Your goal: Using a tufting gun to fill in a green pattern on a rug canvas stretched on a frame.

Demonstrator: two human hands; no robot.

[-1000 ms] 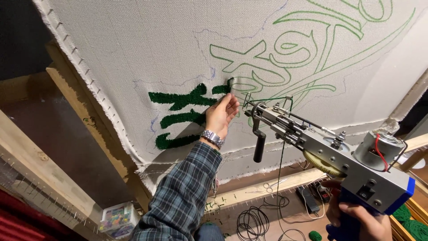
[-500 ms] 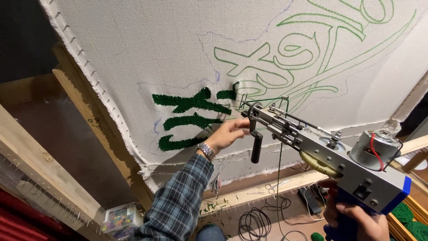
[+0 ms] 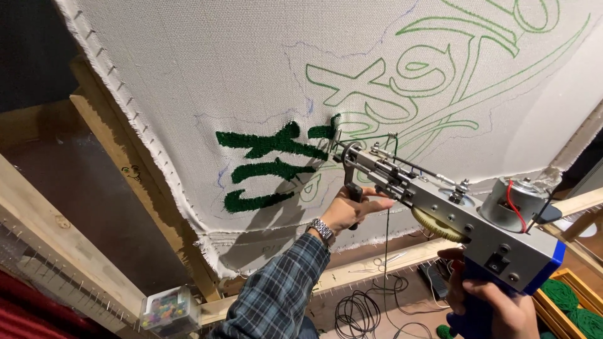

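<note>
Grey metal, blue-handled tufting gun (image 3: 440, 213), long axis slanting up-left, needle tip touching the stretched off-white cloth (image 3: 188, 75) beside dark green tufted strokes (image 3: 270, 157); left hand (image 3: 352, 210) wraps the black front grip, right hand (image 3: 496, 307) clasps the rear handle.

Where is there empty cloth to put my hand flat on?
The cloth is bare up left, between the frayed edge by the wooden frame and the green outlines. It is crowded around the dark green patches, where the left hand and tufting gun meet.
</note>
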